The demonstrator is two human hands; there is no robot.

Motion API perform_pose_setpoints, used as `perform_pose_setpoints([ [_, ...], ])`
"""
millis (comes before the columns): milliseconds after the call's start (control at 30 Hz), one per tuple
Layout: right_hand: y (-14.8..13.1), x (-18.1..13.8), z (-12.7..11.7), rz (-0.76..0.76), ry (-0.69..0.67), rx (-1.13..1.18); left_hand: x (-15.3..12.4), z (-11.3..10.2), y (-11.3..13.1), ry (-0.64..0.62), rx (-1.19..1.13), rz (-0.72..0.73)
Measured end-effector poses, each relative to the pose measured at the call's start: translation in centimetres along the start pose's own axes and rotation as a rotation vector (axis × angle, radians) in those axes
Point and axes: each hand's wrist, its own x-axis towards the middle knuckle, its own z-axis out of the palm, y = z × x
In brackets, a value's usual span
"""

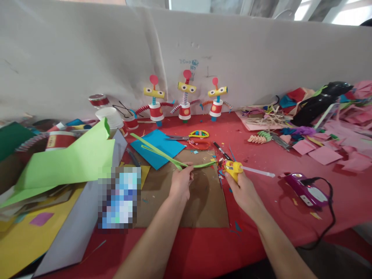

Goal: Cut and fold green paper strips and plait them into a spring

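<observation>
My left hand [182, 181] is closed on long, thin green paper strips [162, 154], above a brown cardboard sheet [203, 193]. The strips reach left over a blue paper square [157, 147], and their right end meets the nozzle side of a yellow hot glue gun [234, 168]. My right hand [242, 192] grips that glue gun, with a clear glue stick [258, 171] jutting from its back. Whether glue is coming out is too small to tell. Scissors [192, 137] with yellow and red handles and a black marker [222, 150] lie just beyond my hands.
Three paper-cup robot figures [185, 110] stand along the white wall. Green paper [66, 162] and other sheets pile up at left, beside a blurred-out rectangle [119, 197]. A purple power strip [306, 192] with a black cord sits at right. Pink paper scraps [325, 151] and a black figurine [316, 102] lie beyond it.
</observation>
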Motion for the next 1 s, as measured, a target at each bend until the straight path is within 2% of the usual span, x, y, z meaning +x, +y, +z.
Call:
perform_pose_setpoints([
  [200,0.4,0.2,0.0,-0.024,-0.043,0.008,0.0,0.0,0.0,-0.002,-0.001,0.004],
  [367,1.7,0.8,-1.5,0.010,0.025,-0.132,0.1,0.0,0.0,0.003,-0.037,0.005],
  [467,3.2,1.5,-3.2,0.020,0.113,-0.306,0.2,-0.1,0.2,-0.002,-0.121,-0.008],
  [533,4.5,2.3,-4.3,-0.011,0.186,-0.458,0.2,-0.2,0.4,-0.045,-0.191,-0.018],
  [633,6.5,3.6,-5.4,-0.134,0.293,-0.663,0.2,-0.4,0.8,-0.134,-0.270,-0.043],
  [700,7.5,4.3,-5.6,-0.214,0.318,-0.771,0.1,-0.5,1.0,-0.187,-0.309,-0.067],
  [800,8.7,5.1,-5.4,-0.219,0.325,-0.869,0.0,-0.6,1.3,-0.262,-0.353,-0.119],
  [900,9.1,5.5,-5.0,-0.195,0.338,-0.859,-0.3,-0.6,1.4,-0.321,-0.369,-0.144],
  [1000,8.5,5.2,-5.0,-0.180,0.351,-0.669,-0.4,-0.6,1.4,-0.343,-0.365,-0.151],
])
